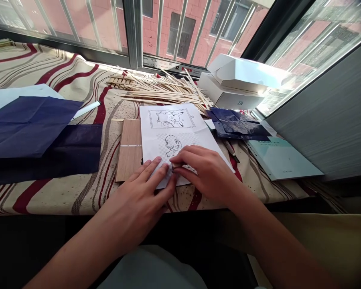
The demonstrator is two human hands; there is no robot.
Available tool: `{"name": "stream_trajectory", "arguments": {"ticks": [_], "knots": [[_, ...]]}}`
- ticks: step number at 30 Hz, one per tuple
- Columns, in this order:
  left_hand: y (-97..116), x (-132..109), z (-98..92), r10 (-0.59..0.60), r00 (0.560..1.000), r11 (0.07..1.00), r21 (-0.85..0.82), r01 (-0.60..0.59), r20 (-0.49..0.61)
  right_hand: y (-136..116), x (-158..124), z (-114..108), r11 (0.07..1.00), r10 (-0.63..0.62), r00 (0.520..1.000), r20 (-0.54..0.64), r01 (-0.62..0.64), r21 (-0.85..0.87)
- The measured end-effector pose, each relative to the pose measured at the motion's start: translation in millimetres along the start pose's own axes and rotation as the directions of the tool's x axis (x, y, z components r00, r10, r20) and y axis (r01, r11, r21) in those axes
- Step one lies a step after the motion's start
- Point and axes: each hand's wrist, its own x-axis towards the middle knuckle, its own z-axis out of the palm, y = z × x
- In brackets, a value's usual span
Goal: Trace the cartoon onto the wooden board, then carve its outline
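Note:
My left hand (141, 196) lies flat with its fingertips on the lower edge of a white printed sheet (174, 120), which bears black cartoon line drawings. My right hand (201, 172) rests on the lower part of the sheet, its fingers pinched around a thin pen or pencil (173, 169) that they mostly hide. The sheet lies partly over a thin wooden board (129, 150) with a pale line across it. Part of the lower drawing is covered by my right hand.
Dark blue carbon-like sheets (30, 128) lie at the left, and crumpled ones (237, 125) at the right. Behind are a pile of thin wooden strips (165, 90) and a white ZTE box (228, 90). A craft knife (231, 151) and pale teal booklet (282, 158) lie right, on striped cloth (63, 196).

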Motion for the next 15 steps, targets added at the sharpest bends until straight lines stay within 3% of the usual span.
{"name": "stream_trajectory", "arguments": {"ticks": [5, 10, 13, 15], "knots": [[2.3, 1.0, -2.7, -0.022, 1.000, 1.000, -0.021, 0.023, 0.019, 3.9, 6.7, 2.3, 0.994, 0.079, 0.994, -0.070, -0.084, -0.069], [6.8, 1.8, -2.4, -0.035, 0.999, 0.999, -0.042, 0.035, 0.015, 6.7, 6.4, -4.9, 0.998, -0.001, 1.000, -0.013, 0.001, -0.055], [9.4, 4.3, -1.3, -0.038, 0.999, 0.999, -0.008, 0.038, 0.010, 8.9, 4.1, -16.0, 0.992, 0.073, 0.992, -0.107, -0.084, -0.099], [11.0, 5.5, 0.0, -0.026, 1.000, 0.999, 0.022, 0.025, 0.009, 8.3, 2.5, -19.9, 0.995, 0.085, 0.988, -0.129, -0.090, -0.036]]}}
